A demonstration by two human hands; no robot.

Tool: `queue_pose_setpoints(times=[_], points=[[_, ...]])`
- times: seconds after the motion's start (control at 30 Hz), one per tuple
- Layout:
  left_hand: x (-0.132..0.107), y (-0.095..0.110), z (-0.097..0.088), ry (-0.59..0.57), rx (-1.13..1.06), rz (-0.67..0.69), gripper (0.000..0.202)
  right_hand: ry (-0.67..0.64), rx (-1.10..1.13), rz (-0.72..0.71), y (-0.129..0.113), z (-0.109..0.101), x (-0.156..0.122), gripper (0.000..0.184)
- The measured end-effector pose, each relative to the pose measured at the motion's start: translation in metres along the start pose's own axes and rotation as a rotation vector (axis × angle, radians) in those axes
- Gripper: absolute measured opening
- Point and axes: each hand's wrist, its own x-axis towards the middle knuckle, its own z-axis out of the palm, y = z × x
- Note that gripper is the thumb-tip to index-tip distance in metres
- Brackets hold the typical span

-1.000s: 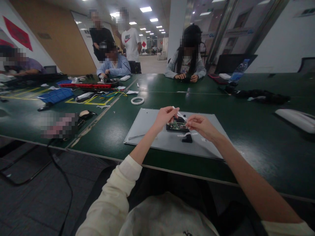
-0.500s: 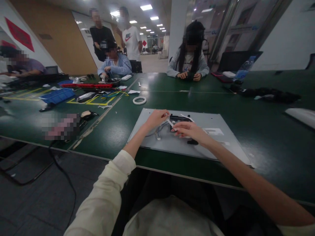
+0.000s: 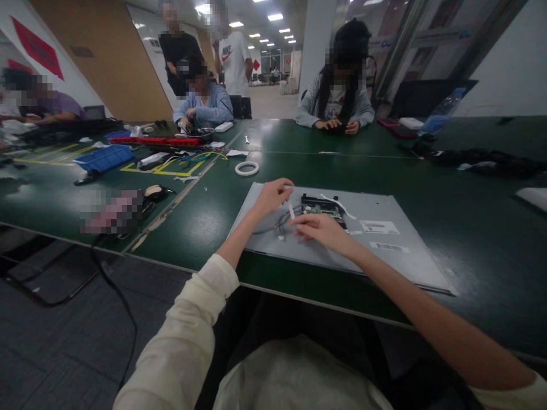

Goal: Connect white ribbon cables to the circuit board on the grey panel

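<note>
A thin white strip (image 3: 291, 210), like a piece of tape, is stretched between my two hands. My left hand (image 3: 273, 196) pinches its upper end with closed fingers. At the lower end, the fingers of my right hand (image 3: 321, 229) are closed on it. Both hands are above a flat grey panel (image 3: 421, 273) lying on the table. Just right of the strip, a green circuit board (image 3: 321, 209) with black edges sits on the panel, partly hidden by my right hand. Grey cables (image 3: 280, 223) run beneath my hands. A loose white ribbon (image 3: 342, 206) curves over the board.
A white tape roll (image 3: 247, 168) lies behind the panel on the green table (image 3: 273, 142). Leftward are a blue bin (image 3: 105, 158), coloured wires (image 3: 200, 159) and a pinkish pouch (image 3: 113, 210). At the far side, a person (image 3: 335, 108) sits near a bottle (image 3: 444, 113).
My hands have shifted left relative to the panel, uncovering more of the circuit board. The white strip stands more upright than before. The whole view has swung slightly.
</note>
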Motion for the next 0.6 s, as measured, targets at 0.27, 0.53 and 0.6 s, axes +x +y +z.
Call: queue_pose_setpoints(times=[0.27, 0.53, 0.6], points=[[0.0024, 0.0004, -0.0032, 0.054, -0.448, -0.301, 0.028, 0.097, 0.022, -0.032, 0.0106, -0.0027, 0.0024, 0.019], [0.0053, -0.0033, -0.0038, -0.022, -0.467, -0.477, 0.038, 0.115, -0.145, -0.137, 0.005, -0.0023, -0.0008, 0.026], [0.0058, -0.0023, -0.005, -0.062, -0.522, -0.494, 0.042, 0.117, -0.151, -0.144, 0.0024, -0.0026, -0.0007, 0.027]])
